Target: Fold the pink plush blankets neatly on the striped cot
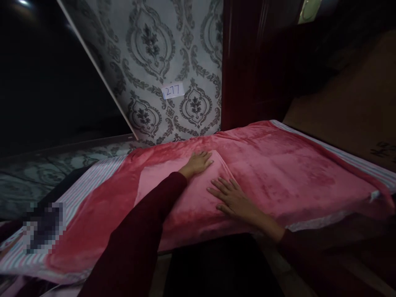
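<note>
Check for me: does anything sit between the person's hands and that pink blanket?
Nothing visible does. The left hand and the right hand both lie flat, directly on the pink fleece blanket.

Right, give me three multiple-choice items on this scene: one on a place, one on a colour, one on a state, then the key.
1. Where is the paper label reading 277?
A) On the floor
B) On the patterned wall covering
C) On a shelf

2. What colour are the sleeves?
A) Green
B) White
C) Dark red

3. How does the right hand lie on the plush pink blanket?
A) Closed in a fist
B) Open, palm down, fingers spread
C) Holding a cup

1 B: the label sits among the covering's grey scrolls.
2 C: dark red cloth covers both arms up to the wrists.
3 B: the fingers fan out flat at the blanket's lighter pink fold.
</note>
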`<state>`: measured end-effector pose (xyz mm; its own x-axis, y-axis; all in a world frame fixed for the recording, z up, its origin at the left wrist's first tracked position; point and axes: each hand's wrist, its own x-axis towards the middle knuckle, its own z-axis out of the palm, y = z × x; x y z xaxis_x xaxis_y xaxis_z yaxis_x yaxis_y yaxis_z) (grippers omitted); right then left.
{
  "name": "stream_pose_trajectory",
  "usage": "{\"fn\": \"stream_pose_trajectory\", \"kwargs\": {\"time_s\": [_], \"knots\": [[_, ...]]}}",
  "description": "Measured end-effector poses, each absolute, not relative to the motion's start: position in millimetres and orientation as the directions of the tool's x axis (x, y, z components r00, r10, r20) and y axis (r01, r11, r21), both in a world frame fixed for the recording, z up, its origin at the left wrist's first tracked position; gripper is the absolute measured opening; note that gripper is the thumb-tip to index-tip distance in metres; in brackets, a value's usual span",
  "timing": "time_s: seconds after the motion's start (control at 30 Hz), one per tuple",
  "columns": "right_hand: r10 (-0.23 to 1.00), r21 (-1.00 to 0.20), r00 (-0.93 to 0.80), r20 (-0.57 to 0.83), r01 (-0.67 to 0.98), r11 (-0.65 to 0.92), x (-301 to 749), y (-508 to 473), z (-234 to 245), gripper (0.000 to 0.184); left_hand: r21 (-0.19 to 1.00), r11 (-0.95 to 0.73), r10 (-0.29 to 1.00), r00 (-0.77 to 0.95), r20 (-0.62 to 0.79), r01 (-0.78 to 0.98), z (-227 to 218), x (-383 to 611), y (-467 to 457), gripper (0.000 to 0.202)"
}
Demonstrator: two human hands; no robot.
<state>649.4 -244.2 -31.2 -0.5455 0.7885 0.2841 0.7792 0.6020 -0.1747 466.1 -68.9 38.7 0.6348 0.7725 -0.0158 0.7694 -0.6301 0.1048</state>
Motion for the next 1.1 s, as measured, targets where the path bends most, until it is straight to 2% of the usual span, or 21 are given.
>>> {"fn": "stream_pose_trajectory", "kwargs": {"time_s": [0.1,0.2,0.27,0.33,0.43,0.5,0.7,0.83,0.93,1.1], "knots": [[0.759,-0.208,-0.591,0.273,0.734,0.646,638.7,-240.3,-6.5,0.056,0.180,-0.698,0.698,0.715,-0.048,0.693,47.6,444.4,-90.9,0.062],[0.654,-0.279,-0.692,0.306,0.592,0.757,610.4,-229.3,17.6,0.051,0.250,-0.700,0.674,0.735,-0.077,0.669,52.7,418.7,-108.6,0.062],[0.571,-0.330,-0.761,0.308,0.478,0.814,588.6,-220.1,23.0,0.050,0.254,-0.685,0.685,0.722,-0.094,0.683,50.9,402.6,-113.5,0.063],[0.525,-0.347,-0.801,0.289,0.423,0.837,571.9,-213.1,18.3,0.054,0.205,-0.689,0.689,0.716,-0.112,0.695,43.7,388.7,-112.5,0.061],[0.537,-0.345,-0.812,0.227,0.449,0.824,562.0,-210.3,3.2,0.061,0.125,-0.709,0.689,0.719,-0.087,0.694,27.7,373.6,-101.8,0.061],[0.554,-0.367,-0.813,0.180,0.467,0.804,563.0,-211.7,-4.0,0.060,0.119,-0.710,0.693,0.719,-0.055,0.694,19.5,367.2,-89.9,0.062],[0.567,-0.406,-0.817,0.105,0.486,0.774,568.1,-213.1,-3.5,0.061,0.207,-0.677,0.713,0.699,-0.056,0.706,15.1,349.9,-43.6,0.065],[0.575,-0.405,-0.812,0.106,0.492,0.770,567.4,-212.9,-2.8,0.061,0.248,-0.617,0.775,0.632,0.026,0.746,9.3,339.3,-33.0,0.066],[0.572,-0.388,-0.812,0.119,0.493,0.779,566.3,-213.1,-3.4,0.060,0.193,-0.620,0.784,0.613,0.101,0.761,6.1,341.0,-38.0,0.063],[0.578,-0.352,-0.810,0.097,0.515,0.781,569.7,-212.0,-2.4,0.059,0.000,-0.562,0.826,0.560,0.065,0.827,18.4,349.5,-53.5,0.059]]}}
